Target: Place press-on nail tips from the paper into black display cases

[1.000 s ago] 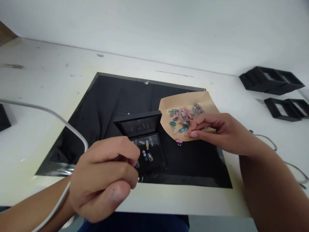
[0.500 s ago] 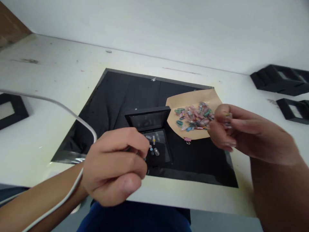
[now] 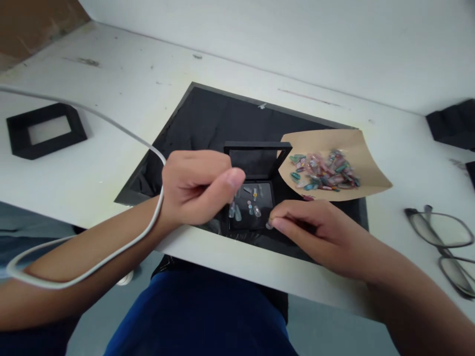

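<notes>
An open black case (image 3: 258, 146) stands on a black mat (image 3: 218, 113), its lid upright. Several small decorated nail tips (image 3: 255, 194) lie inside on the case's clear film. My left hand (image 3: 202, 187) is closed at the case's left edge; whatever its fingers hold is hidden. Just right of the case, my right hand (image 3: 315, 230) pinches a small clear nail tip (image 3: 269, 225) between thumb and forefinger. Behind that hand, a tan paper sheet (image 3: 352, 143) bears a pile of coloured nail tips (image 3: 326, 173), with a pink clip (image 3: 308, 198) at its near edge.
A black frame (image 3: 22, 131) lies at the far left. Stacked black frames (image 3: 452, 123) stand at the right edge, with eyeglasses (image 3: 445, 229) nearer. A white cable (image 3: 122, 131) crosses the white table (image 3: 129, 74) and loops around my left forearm.
My right hand has moved from beside the pile to the case's right side, still pinching a small piece. My left hand has turned and shifted. The view has shifted, bringing the eyeglasses in.
</notes>
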`<state>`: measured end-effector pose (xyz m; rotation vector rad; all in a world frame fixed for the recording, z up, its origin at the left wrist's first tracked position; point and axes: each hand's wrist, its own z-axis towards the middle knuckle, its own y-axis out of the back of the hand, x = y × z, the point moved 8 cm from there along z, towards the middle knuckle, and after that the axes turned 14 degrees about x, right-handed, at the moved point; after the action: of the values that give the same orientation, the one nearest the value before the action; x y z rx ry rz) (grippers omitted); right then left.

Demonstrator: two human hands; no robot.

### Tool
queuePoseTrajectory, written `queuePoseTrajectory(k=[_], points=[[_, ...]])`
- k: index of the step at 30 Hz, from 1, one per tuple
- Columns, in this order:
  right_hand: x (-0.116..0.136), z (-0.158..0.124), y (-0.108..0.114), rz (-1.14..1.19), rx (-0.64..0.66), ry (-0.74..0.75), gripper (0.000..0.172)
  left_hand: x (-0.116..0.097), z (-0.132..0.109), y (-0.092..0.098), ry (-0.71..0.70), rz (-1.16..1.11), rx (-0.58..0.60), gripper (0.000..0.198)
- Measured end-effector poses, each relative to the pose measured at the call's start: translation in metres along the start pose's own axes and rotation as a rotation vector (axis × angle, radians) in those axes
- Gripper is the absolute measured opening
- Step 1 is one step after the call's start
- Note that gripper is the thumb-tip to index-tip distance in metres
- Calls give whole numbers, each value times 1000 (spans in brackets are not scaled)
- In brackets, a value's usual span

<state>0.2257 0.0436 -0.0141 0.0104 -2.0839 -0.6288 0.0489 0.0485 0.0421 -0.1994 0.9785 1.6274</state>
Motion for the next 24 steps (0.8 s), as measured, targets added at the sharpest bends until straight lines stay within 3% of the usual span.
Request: queuePoseTrajectory(k=[5,8,14,17,21,24], points=[[-11,5,6,-166,-91,-114,23,7,-1,8,95,-88,-189,50],[-16,7,8,-125,-133,-113,23,8,1,7,99,-120,-203,51],[-25,8,21,-49,-353,-79,24,29,-1,10,140,-286,-261,56],[-21,8,20,-45,-322,-19,26,36,-2,9,156,-342,-248,62],[-18,11,13,-32,-185,9,27,35,-1,7,142,-359,-202,66],[-16,9,17,-41,-255,6,25,30,-1,2,123,-349,-171,66]])
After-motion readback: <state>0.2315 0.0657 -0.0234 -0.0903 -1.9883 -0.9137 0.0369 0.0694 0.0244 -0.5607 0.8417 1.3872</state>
